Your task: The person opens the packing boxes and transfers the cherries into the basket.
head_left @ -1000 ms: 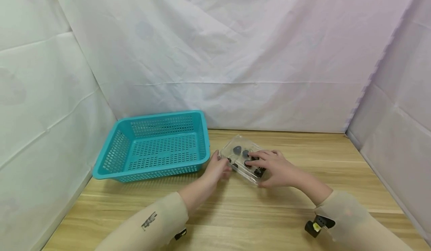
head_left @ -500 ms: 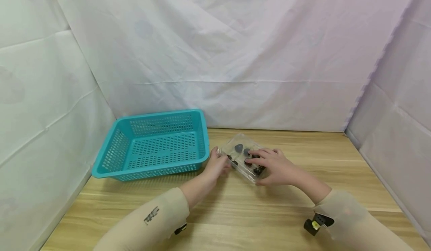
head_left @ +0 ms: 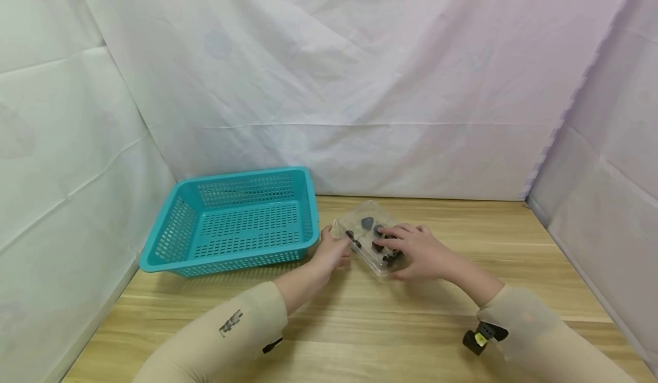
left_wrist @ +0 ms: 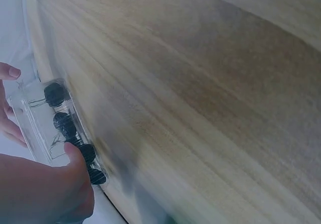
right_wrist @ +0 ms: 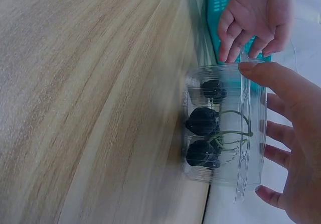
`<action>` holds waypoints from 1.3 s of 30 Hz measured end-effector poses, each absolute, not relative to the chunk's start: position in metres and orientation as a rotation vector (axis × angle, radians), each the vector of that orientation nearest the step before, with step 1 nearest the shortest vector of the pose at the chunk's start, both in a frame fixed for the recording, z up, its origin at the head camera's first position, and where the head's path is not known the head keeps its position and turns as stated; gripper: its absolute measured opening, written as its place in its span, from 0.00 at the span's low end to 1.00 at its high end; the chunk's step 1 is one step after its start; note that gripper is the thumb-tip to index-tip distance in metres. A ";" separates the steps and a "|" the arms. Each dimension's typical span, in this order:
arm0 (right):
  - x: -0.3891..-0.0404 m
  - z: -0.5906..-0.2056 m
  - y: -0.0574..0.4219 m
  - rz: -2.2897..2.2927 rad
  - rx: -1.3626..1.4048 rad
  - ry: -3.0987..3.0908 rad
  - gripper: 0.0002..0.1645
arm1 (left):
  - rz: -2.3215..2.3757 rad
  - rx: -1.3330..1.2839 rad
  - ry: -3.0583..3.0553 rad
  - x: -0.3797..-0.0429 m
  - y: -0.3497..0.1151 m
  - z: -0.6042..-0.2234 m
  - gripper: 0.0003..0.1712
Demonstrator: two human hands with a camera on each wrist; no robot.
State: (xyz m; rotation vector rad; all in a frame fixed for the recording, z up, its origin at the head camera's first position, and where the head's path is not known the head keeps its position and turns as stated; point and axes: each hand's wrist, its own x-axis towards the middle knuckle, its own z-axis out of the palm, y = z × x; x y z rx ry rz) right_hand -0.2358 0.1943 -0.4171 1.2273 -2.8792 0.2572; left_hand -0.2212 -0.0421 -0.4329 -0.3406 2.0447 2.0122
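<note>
- Found on a pale wood-grain tabletop (head_left: 360,326), right of centre: clear plastic lidded container (head_left: 367,238), rectangular, set at an angle between both hands.
- Unable to confirm from these views full contact of base with tabletop.
- Visible through the clear walls: dark, round fruits (right_wrist: 203,121) with thin green stems, spread about inside.
- Observed at the right hand (head_left: 418,254): clamped on the container by the lid, fingers spread across the top, thumb against the rim.
- Observed at the left hand (head_left: 329,255): placed at the container's left corner, fingers bent toward that end. Unable to tell whether clasping or merely touching.
- Noted between the hands: clear separation, with container in the gap.
- Recorded to the left: turquoise rectangular plastic basket (head_left: 247,226) with perforated walls, near the left hand and apart from the container.
- Noted on the forearms: beige sleeves (head_left: 545,337), with a black device (head_left: 475,340) bearing a yellow patch at the right cuff.
- Seen behind and to both sides: creased white cloth (head_left: 319,75).
</note>
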 end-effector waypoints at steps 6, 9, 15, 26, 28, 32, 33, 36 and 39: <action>-0.239 -0.419 0.194 0.260 1.225 -2.873 0.49 | 1.984 -0.326 2.045 -0.222 -0.042 -0.430 0.48; -0.239 -0.419 0.194 0.264 1.219 -2.878 0.50 | 1.981 -0.322 2.033 -0.222 -0.040 -0.430 0.48; -0.241 -0.418 0.194 0.270 1.221 -2.891 0.48 | 1.935 -0.281 2.061 -0.220 -0.037 -0.431 0.49; -0.249 -0.416 0.191 0.315 1.179 -2.944 0.44 | 1.887 -0.177 2.070 -0.215 -0.036 -0.436 0.49; -0.251 -0.415 0.191 0.319 1.165 -2.959 0.43 | 1.903 -0.174 2.055 -0.215 -0.035 -0.436 0.49; -0.253 -0.413 0.190 0.341 1.160 -2.976 0.42 | 1.928 -0.178 2.027 -0.216 -0.033 -0.436 0.48; -0.253 -0.412 0.190 0.344 1.163 -2.974 0.41 | 1.929 -0.179 2.025 -0.216 -0.033 -0.435 0.48; -0.255 -0.412 0.189 0.353 1.150 -2.983 0.40 | 1.913 -0.182 2.041 -0.217 -0.032 -0.433 0.47; -0.257 -0.412 0.189 0.349 1.134 -2.980 0.38 | 1.879 -0.176 2.061 -0.218 -0.030 -0.430 0.46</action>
